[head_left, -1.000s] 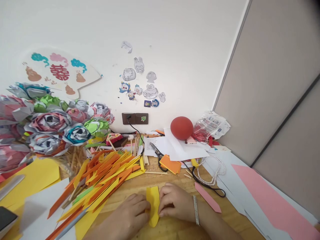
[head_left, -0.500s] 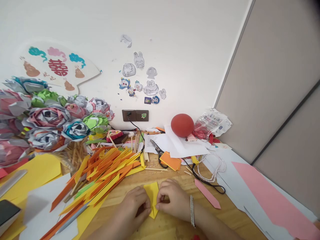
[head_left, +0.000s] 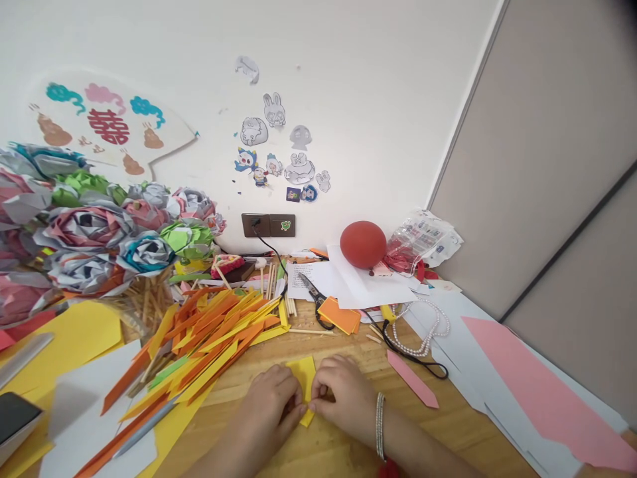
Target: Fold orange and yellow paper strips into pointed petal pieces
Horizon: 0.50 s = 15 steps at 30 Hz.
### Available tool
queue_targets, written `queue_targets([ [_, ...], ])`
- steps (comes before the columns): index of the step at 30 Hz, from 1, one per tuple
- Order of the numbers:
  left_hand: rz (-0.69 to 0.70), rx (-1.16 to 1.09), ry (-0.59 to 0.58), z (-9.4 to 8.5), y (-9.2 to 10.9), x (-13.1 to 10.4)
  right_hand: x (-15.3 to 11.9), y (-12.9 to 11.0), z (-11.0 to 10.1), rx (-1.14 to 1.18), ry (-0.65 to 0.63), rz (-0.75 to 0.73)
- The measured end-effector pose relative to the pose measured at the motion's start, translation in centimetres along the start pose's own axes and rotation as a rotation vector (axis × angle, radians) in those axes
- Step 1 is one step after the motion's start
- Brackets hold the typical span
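Note:
A small folded piece of yellow paper lies upright in front of me on the wooden table, its lower end partly covered by my fingers. My left hand is closed in a pinch on the paper's left edge. From the other side my right hand, with a beaded bracelet on the wrist, pinches the right edge. The two thumbs nearly meet over the paper's lower part. To the left is a heap of folded orange and yellow paper strips; a pink pointed strip rests right of my right hand.
Scissors lie beyond my hands, beside orange cards. A red balloon sits at the wall. Paper flowers crowd the left. White sheets, a large pink sheet and a bead string are at right.
My fingertips have come closer together over the yellow paper's lower part, and the paper looks narrower there. The camera view has shifted slightly.

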<state>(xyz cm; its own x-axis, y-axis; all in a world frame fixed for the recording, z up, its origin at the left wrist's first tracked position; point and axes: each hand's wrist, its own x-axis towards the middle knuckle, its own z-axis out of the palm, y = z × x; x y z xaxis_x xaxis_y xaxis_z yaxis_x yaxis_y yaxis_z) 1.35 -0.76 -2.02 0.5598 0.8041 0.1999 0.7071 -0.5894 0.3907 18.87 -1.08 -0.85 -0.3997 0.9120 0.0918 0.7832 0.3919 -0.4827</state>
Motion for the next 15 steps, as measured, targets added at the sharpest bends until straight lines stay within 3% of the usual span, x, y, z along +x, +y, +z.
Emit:
queue_targets([
  [8,-0.045,-0.017,-0.075,-0.1,0.0,0.2,-1.0,0.3,-2.3,-0.229,-0.246,-0.441],
  [15,-0.067,-0.018,-0.103,-0.3,0.2,0.2,-2.4,-1.0,-2.8,-0.369,-0.415,-0.314],
])
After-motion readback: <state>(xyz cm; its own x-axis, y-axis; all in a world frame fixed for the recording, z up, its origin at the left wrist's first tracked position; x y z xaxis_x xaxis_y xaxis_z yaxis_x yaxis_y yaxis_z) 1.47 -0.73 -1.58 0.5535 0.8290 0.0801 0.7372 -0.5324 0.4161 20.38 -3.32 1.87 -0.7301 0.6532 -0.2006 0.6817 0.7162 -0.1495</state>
